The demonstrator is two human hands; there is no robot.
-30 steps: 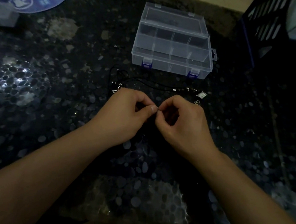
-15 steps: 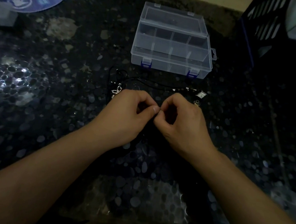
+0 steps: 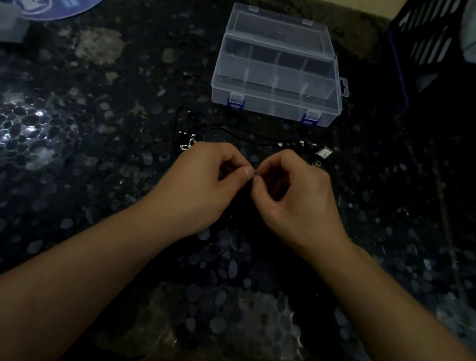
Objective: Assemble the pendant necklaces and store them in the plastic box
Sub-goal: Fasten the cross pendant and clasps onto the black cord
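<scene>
The scene is dim and murky, with the dark pebble-patterned tabletop point(image 3: 55, 192) swallowing most detail and its right side sinking almost to black. A patch of white glare glints off the surface at the left, while the clear plastic compartment box point(image 3: 276, 96) catches soft pale light. Straight lines bow near the wide-angle edges, and corner objects look soft.

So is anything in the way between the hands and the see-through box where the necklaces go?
Only small things: a black cord with tiny metal bits lies on the table between the left hand, the right hand and the plastic box. The box's lid looks shut, so it would need opening first.
</scene>
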